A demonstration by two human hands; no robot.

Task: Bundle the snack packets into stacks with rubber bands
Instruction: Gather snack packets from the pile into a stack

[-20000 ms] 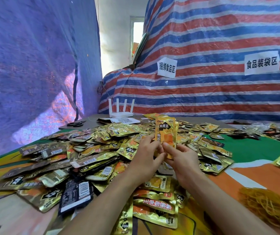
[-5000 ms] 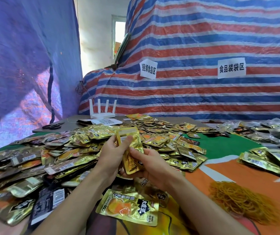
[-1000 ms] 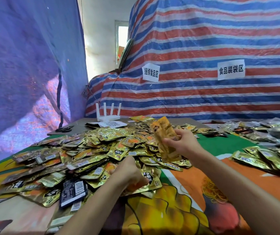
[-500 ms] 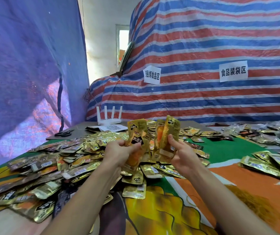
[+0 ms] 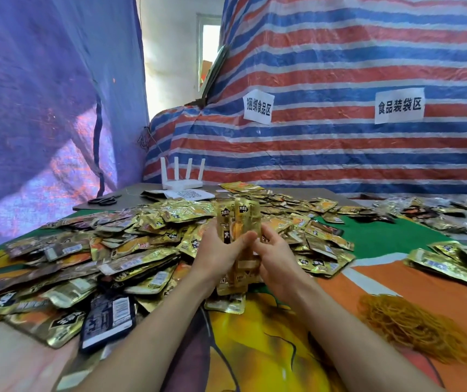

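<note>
Tented space: blue tarp (image 5: 43, 108) on the left, striped tarp (image 5: 339, 66) in red, white and blue across the back, with two paper signs (image 5: 257, 107) stuck on it. Below, a table under a printed cloth (image 5: 382, 239) of green, orange and yellow. Heaped over the left and middle of the cloth, a big pile of gold snack packets (image 5: 113, 250); further packets (image 5: 452, 261) lying toward the right edge. Beside the right forearm, well apart from the pile, a tangled mound of yellow rubber bands (image 5: 413, 326). At the far end, a white router (image 5: 182, 179) with four aerials upright, a printed sheet (image 5: 187, 194) just in front of it, black scissors (image 5: 103, 200) off to its left.

Front and centre, a small stack of packets (image 5: 239, 216) held upright above the cloth, before the pile. Round the stack's left side, the left hand (image 5: 221, 253), fingers curled behind, thumb laid across the front. Against the right edge, the right hand (image 5: 276, 256), fingers curled onto the stack, tips meeting the left thumb. Blurred at the grip; band on the stack or not, impossible to tell.
</note>
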